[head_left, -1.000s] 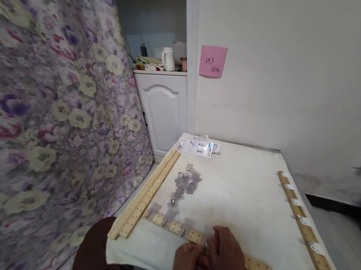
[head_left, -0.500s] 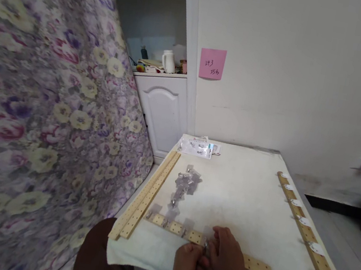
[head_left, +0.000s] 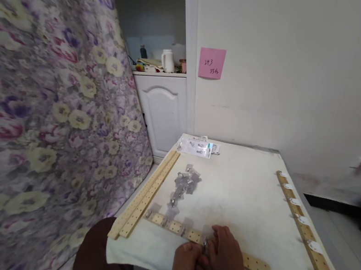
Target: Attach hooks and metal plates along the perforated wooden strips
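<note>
A pale wooden strip with holes (head_left: 255, 264) lies across the near part of the table. Along its left half sit several small shiny metal pieces (head_left: 164, 222), each with a clear plastic square. My right hand (head_left: 227, 257) covers the middle of the strip, fingers bent and pinching another small metal piece (head_left: 205, 244). At the strip's near edge, my left hand (head_left: 186, 262) is closed, its thumb and forefinger close to that same piece. Whatever lies inside the left fingers is hidden. A loose heap of plastic-wrapped metal pieces (head_left: 187, 182) rests beyond the strip.
Two more perforated wooden strips (head_left: 147, 194) lie along the table's left side. On the right, another strip (head_left: 308, 234) carries metal pieces with white tags. Printed packaging (head_left: 195, 147) lies at the back of the cloth-covered table (head_left: 237, 187). A floral curtain (head_left: 45, 130) hangs on the left.
Both hands stay at the same place on the strip, with hardly any finger movement. The whole view has shifted very slightly.
</note>
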Available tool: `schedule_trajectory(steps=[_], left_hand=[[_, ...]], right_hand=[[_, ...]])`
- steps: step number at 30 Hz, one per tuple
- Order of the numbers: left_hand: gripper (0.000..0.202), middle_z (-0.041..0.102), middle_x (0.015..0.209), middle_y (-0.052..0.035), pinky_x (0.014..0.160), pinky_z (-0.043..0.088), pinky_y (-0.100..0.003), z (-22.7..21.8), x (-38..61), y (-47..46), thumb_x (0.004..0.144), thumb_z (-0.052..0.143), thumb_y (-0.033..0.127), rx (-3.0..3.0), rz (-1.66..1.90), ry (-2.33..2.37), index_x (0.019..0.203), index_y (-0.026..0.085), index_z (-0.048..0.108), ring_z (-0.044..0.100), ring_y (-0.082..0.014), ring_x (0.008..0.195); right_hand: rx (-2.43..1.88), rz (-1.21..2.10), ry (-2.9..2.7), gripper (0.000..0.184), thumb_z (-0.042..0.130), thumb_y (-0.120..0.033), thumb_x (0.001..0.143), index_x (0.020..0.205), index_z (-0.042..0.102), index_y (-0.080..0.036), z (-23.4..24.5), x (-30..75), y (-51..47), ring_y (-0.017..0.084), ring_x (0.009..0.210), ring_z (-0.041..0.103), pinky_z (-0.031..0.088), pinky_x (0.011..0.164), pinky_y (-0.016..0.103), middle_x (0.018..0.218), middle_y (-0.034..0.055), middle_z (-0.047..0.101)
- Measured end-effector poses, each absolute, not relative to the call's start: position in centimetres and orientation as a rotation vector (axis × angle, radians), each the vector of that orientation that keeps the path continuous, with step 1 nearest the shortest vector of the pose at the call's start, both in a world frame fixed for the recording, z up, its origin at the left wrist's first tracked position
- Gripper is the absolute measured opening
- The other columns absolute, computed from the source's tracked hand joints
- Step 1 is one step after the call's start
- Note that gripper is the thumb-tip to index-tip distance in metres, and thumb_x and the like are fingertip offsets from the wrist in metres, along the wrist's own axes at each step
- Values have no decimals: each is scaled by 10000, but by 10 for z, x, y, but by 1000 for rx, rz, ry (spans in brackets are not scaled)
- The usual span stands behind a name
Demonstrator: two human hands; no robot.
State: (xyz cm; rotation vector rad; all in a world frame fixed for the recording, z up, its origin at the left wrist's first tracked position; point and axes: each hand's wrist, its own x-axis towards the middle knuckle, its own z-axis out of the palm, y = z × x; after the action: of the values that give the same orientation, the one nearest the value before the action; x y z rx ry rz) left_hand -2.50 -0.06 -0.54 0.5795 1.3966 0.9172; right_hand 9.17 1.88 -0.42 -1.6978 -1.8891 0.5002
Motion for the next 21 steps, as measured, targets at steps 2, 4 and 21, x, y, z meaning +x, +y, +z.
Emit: schedule_trajectory(steps=[2, 4, 21], left_hand=[[209, 582, 467, 26, 275, 252, -155, -6, -25, 0, 746, 455, 333, 583, 917, 1397, 649, 156, 514, 431, -49, 261], [200, 582, 461, 24, 273, 254, -156, -6, -24, 1, 743, 453, 322, 580, 912, 1401, 647, 157, 514, 431, -52, 259], [178, 576, 446, 27, 284, 244, -170, -2, -23, -1, 695, 487, 317, 576, 898, 1432, 617, 163, 528, 416, -56, 253]], right_hand=[[-1702, 517, -1891, 306, 432, -177, 793, 1064, 564, -120, -3, 92, 19, 237, 937, 572, 430, 829, 345, 997, 116, 594], [-1706, 525, -1891, 308, 435, -180, 795, 1068, 563, -117, -3, 92, 18, 240, 941, 569, 426, 834, 349, 999, 118, 593], [-1721, 465, -1903, 296, 455, -207, 799, 1065, 567, -146, -6, 91, 19, 224, 918, 570, 423, 817, 324, 985, 101, 599]])
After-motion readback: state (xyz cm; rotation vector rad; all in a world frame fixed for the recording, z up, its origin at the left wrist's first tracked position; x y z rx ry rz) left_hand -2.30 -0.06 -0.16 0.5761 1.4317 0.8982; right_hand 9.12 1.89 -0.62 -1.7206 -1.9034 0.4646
